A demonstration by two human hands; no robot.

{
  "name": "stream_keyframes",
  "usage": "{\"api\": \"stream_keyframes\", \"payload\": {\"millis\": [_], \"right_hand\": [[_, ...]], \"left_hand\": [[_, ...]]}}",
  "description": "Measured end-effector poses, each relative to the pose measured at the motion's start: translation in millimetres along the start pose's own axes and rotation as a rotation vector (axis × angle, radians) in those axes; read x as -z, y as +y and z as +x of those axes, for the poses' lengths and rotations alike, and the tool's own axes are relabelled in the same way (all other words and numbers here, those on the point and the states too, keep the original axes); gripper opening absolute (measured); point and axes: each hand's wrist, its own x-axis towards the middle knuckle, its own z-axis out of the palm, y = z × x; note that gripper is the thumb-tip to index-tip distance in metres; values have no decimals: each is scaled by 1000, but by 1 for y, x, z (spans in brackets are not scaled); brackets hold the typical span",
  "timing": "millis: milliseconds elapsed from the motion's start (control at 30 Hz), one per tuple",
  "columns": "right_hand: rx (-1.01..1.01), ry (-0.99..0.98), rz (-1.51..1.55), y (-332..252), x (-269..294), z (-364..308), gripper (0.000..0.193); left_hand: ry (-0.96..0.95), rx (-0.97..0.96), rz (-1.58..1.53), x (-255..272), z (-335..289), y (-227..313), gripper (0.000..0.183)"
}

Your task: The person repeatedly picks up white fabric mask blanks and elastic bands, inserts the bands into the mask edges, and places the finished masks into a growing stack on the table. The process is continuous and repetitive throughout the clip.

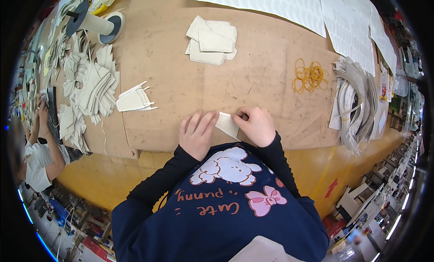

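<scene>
A cream fabric piece, tapering in shape, lies at the table's near edge between my hands. My right hand pinches its right side, thumb against curled fingers. With its fingers spread and resting flat, my left hand touches the piece's left edge; its thumb is hidden. To the left of that hand sits a small stack of similar cream pieces with narrow strips sticking out. Farther off, in front of me, several larger cream pieces overlap in a loose pile.
Yellow rubber bands lie right of centre, by a bundle of pale strips. Bunched cream pieces and a spool occupy the left. White patterned sheets line the far edge. Another person works at far left.
</scene>
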Motion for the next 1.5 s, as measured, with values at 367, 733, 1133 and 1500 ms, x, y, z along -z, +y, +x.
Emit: {"api": "stream_keyframes", "payload": {"millis": [367,733,1133,1500], "right_hand": [[-10,-45,149,8,11,-5,25],[-34,3,333,14,15,0,19],[-50,66,32,11,7,-12,23],[-14,102,-35,13,4,-12,20]], "left_hand": [[-98,-82,-80,1,1,-1,48],[-108,-101,-6,4,0,0,41],[-102,-58,-21,2,0,3,45],[-83,-79,-44,-3,4,13,51]]}}
